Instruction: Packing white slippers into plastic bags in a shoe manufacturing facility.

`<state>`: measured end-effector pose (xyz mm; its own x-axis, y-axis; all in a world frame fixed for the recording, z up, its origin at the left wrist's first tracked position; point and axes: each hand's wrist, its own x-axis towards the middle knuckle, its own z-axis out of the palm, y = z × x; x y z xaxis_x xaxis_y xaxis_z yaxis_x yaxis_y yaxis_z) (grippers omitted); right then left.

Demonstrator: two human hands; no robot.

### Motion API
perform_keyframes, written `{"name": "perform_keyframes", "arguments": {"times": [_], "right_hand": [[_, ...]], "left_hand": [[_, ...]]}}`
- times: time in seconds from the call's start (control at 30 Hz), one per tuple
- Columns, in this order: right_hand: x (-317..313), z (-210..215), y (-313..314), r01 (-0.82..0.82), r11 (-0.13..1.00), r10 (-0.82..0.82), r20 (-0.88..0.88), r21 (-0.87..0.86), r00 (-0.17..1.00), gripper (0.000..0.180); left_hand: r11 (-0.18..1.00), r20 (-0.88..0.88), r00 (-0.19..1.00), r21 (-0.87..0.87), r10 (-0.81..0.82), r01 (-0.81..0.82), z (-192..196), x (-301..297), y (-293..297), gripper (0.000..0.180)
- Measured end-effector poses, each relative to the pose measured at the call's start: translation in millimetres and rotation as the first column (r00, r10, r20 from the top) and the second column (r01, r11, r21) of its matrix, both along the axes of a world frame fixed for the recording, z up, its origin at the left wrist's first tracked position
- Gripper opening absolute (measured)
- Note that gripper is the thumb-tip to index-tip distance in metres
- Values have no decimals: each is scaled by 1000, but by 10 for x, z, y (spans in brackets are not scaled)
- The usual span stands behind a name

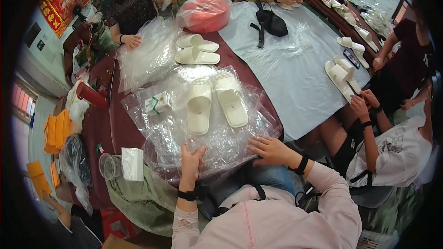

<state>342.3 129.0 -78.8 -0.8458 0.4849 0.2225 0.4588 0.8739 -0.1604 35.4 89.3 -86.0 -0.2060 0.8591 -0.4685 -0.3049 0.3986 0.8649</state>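
A pair of white open-toe slippers, the left slipper [199,115] and the right slipper [232,107], lies side by side on a stack of clear plastic bags [177,145] before me. My left hand [193,162] is at the near edge of the stack, just below the left slipper. Its fingers are apart and I see nothing in them. Flat over the bags at the near right corner, my right hand [268,150] has its fingers spread and holds nothing. Neither hand touches a slipper.
More white slippers [199,57] and loose plastic bags [150,55] lie farther back. A small white-green packet [158,103] rests on the stack. A tissue pack [132,164] and clear cup [109,166] stand at left. Co-workers sit around; one handles slippers [339,80] at right.
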Motion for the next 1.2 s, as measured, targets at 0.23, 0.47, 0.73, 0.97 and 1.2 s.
{"name": "perform_keyframes", "arguments": {"times": [0.23,0.47,0.73,0.97,1.2], "right_hand": [[177,-37,-88,139,973,-90,-249,184,964,40],[290,-65,-117,105,990,-83,-205,96,975,42],[252,-48,106,168,986,-158,-227,24,961,26],[223,74,243,124,976,-184,-374,-180,909,22],[159,95,330,-4,905,-254,-545,-426,799,17]], "left_hand": [[996,82,996,78,35,-42,157,-104,-301,62],[893,78,943,355,-324,277,148,-215,-563,84],[783,-524,753,234,-398,577,-17,-242,-508,84],[771,-856,445,91,-263,631,260,-123,-490,68],[809,-760,629,262,-164,527,4,-184,-411,42]]}}
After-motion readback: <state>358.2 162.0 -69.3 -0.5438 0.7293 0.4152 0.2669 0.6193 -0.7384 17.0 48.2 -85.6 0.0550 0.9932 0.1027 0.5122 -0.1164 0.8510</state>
